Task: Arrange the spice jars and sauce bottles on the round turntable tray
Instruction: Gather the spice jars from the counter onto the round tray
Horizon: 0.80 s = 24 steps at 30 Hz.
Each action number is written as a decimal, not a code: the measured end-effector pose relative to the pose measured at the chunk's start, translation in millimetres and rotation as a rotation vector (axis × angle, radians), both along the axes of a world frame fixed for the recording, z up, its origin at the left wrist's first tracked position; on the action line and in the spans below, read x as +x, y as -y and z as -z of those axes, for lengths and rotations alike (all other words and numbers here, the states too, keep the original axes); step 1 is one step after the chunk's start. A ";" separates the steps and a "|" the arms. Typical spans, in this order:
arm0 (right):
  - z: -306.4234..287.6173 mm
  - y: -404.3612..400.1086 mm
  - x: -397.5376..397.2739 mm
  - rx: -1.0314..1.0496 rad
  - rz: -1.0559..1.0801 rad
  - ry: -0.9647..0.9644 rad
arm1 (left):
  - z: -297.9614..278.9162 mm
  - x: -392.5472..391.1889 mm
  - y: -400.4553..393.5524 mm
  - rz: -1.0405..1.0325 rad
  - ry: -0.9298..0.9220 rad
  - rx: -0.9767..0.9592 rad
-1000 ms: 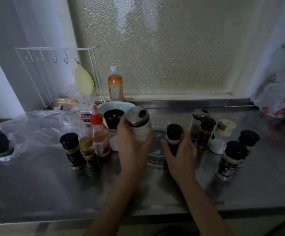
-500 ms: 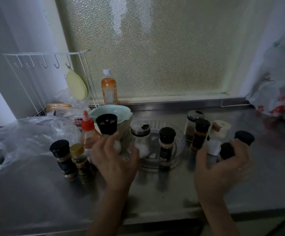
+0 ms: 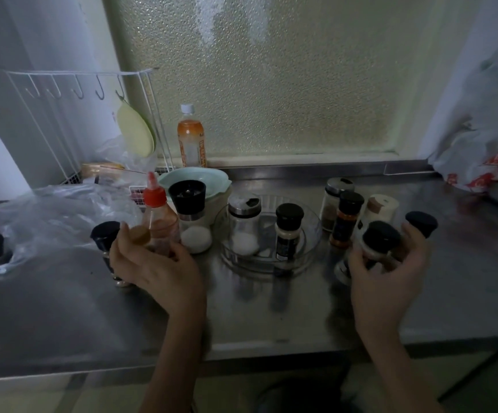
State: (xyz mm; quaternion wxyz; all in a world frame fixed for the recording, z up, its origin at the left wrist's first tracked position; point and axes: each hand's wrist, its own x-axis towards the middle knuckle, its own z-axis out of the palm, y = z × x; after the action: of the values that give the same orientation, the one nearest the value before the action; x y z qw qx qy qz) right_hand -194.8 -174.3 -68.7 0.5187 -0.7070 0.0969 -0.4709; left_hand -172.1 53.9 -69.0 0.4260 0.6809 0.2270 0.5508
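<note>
The clear round turntable tray sits mid-counter. On it stand a silver-lidded shaker and a black-capped jar. My left hand is closed around a small gold-capped jar, between a black-capped jar and a red-capped squeeze bottle. A black-topped salt grinder stands just left of the tray. My right hand grips a black-capped spice jar right of the tray. Behind it stand a silver-lidded jar, an orange-spice jar, a white jar and another black-capped jar.
A pale green bowl and an orange drink bottle stand behind the tray by the window. A wire rack and a clear plastic bag fill the left. A printed bag lies at the right. The counter's front edge is near me.
My left hand let go of the shaker on the tray and moved left onto the gold-capped jar. My right hand released the tray jar and took a black-capped jar at the right.
</note>
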 end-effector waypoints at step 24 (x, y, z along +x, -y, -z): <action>-21.2 -37.1 42.9 -0.353 -0.499 -0.063 | -15.9 34.1 31.9 0.669 0.032 0.327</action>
State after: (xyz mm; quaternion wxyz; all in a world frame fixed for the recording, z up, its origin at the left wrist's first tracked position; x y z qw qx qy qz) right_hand -151.9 -137.1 -47.5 0.4842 -0.8024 -0.1469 -0.3164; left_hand -138.0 22.0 -53.1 0.4716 0.7678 -0.1059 0.4206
